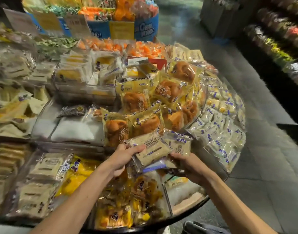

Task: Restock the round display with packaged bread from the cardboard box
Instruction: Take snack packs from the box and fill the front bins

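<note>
Both my hands hold a small stack of pale, flat packaged bread slices [150,150] over the near part of the round display [192,206]. My left hand [123,157] grips the stack's left edge with the thumb on top. My right hand [189,163] holds it from the right and underneath. A second pale packet [178,144] sticks out at the stack's right. Just beyond lies a heap of golden-brown bread buns in yellow wrappers [145,115]. The cardboard box is not in view.
Clear bins on the display hold yellow cake packs [77,174], white packets [74,129] and blue-printed small packets [220,132]. An upper tier [145,29] carries orange snacks and price cards. A grey tiled aisle [263,149] runs on the right beside dark shelves [279,39].
</note>
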{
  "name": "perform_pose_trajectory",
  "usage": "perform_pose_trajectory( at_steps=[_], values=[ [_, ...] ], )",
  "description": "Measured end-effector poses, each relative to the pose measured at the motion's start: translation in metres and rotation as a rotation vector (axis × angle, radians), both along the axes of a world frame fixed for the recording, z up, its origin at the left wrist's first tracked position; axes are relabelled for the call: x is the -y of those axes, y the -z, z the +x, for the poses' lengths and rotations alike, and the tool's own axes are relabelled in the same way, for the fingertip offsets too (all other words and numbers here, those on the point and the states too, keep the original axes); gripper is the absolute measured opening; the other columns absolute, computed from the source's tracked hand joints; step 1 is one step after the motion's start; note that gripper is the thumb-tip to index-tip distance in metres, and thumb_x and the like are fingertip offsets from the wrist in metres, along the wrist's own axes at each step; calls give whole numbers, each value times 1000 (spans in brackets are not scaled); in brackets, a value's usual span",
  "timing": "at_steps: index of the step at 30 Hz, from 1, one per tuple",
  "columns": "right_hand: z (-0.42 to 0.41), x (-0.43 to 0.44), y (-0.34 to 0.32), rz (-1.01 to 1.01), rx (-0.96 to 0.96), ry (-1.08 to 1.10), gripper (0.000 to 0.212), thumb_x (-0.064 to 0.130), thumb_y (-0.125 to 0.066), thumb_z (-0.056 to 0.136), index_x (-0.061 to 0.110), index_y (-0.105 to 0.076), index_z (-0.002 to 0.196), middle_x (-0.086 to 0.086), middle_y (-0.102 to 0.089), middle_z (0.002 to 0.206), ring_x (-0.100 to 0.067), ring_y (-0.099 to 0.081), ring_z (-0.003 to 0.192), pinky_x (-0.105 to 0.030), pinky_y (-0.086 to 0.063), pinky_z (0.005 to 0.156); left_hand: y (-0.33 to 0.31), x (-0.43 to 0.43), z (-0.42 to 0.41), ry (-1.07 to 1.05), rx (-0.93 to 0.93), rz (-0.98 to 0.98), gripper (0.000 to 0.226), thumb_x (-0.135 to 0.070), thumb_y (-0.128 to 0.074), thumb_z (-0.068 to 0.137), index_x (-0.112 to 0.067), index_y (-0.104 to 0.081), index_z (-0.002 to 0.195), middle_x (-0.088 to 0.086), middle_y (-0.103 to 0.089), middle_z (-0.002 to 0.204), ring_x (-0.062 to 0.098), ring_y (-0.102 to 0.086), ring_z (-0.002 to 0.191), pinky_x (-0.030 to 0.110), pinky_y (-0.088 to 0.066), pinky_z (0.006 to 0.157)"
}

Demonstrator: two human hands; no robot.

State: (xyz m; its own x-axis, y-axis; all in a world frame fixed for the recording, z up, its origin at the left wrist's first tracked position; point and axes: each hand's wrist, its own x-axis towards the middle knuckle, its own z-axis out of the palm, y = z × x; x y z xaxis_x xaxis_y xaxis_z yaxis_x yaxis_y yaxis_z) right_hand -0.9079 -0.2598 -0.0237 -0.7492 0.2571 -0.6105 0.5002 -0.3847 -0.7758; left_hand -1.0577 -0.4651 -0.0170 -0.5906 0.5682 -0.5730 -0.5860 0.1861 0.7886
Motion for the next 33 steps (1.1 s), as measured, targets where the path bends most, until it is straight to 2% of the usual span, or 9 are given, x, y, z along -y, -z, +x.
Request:
perform_pose_trajectory(
  at_steps=[4,7,13,16,19,22,24,30,33],
  values=[
    [-1,9,24,-131,17,-36,63,41,-83,74,8,-66,125,-16,-70,121,-37,-65,112,-60,-49,99,10,6,24,-116,32,1,82,-32,-90,64,-4,-51,129,20,-71,116,32,-71,104,48,-58,90],
    [2,23,33,-135,29,-93,58,40,-78,72,15,-67,122,-12,-73,116,-34,-67,108,-62,-49,98,21,10,40,-210,21,-22,92,-42,-94,55,-5,-53,129,12,-70,121,24,-70,106,45,-57,93],
    [-14,67,36,-247,32,-183,55,28,-81,78,7,-64,126,-16,-71,119,-32,-70,106,-56,-56,89,20,30,49,-317,30,-31,44,-28,-76,86,-10,-59,123,6,-75,107,20,-73,96,40,-59,85],
    [-28,94,38,-229,45,-184,51,17,-78,76,5,-64,124,-19,-70,119,-37,-67,110,-68,-46,97,18,64,38,-353,78,23,47,-29,-73,87,-12,-60,128,8,-75,110,24,-72,101,47,-56,94],
    [-43,129,42,-215,51,-121,54,14,-76,67,-3,-66,118,-22,-71,114,-33,-73,95,-56,-58,79,20,108,25,-427,170,112,64,-28,-79,75,-7,-54,130,16,-73,114,29,-70,106,54,-51,99],
    [-51,170,39,-261,38,-65,31,8,-67,78,-6,-69,105,-20,-75,97,-29,-75,79,-43,-61,56,32,164,10,-487,173,116,75,-36,-83,67,-7,-48,126,15,-71,117,30,-68,111,52,-49,103],
    [-55,194,41,-253,43,-27,30,10,-65,83,-7,-68,108,-22,-75,96,-30,-75,76,-39,-61,56,37,203,1,-488,140,78,89,-53,-89,58,-11,-50,126,8,-71,120,27,-63,118,50,-40,111],
    [-58,240,45,-235,79,10,44,20,-71,75,-5,-68,111,-25,-72,105,-34,-73,77,-38,-60,60,51,323,-36,-554,148,101,64,-36,-74,77,-5,-58,130,16,-70,120,32,-67,112,61,-36,111],
    [-53,244,43,-153,76,72,61,32,-92,61,-2,-73,107,-29,-60,105,-40,-52,85,-36,-45,69,56,360,-63,-606,141,-5,59,-31,-77,74,-6,-61,124,23,-68,120,32,-65,111,58,-42,107]
  ],
)
